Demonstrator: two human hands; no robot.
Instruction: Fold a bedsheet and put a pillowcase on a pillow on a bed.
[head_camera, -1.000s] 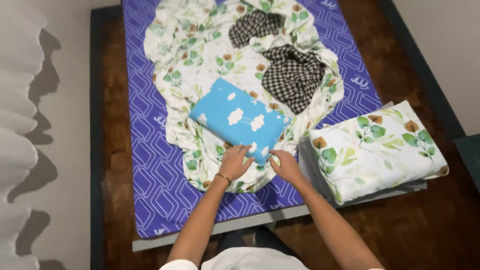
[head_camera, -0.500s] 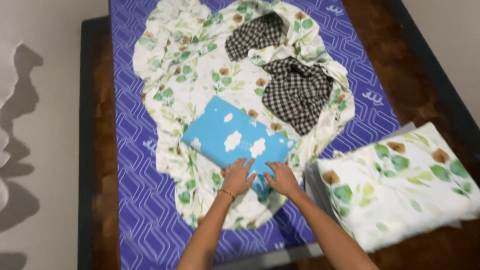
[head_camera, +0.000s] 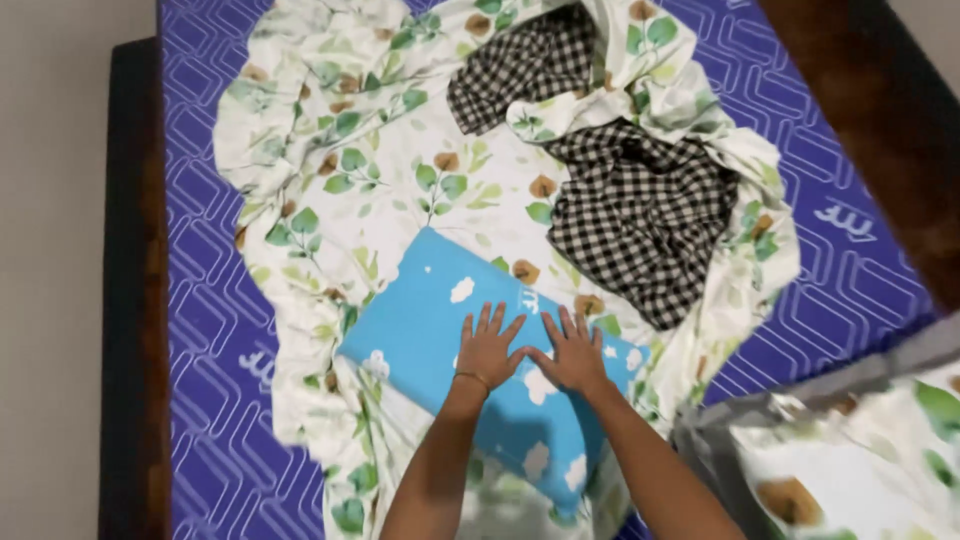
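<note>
Purple patterned mattress (head_camera: 210, 330) carries everything. Flat, spread fingers (head_camera: 487, 322) of the left hand (head_camera: 487, 352) and right hand (head_camera: 572, 357), gripping nothing, now press mid-pillow, having slid in from its near edge. That blue cloud-print pillow (head_camera: 430, 320) lies on the leafy sheet (head_camera: 350, 170), seemingly smoothed, beside checked cloth (head_camera: 640, 215).

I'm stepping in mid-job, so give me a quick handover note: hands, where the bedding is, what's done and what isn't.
Left hand and right hand: both flat, fingers spread, side by side on the blue cloud-print pillow, gripping nothing.
The pillow lies on the crumpled leaf-print sheet on the purple mattress.
Black-and-white checked cloth is bunched in the sheet.
A leaf-print pillow sits at the right.
Sheet not spread.
</note>
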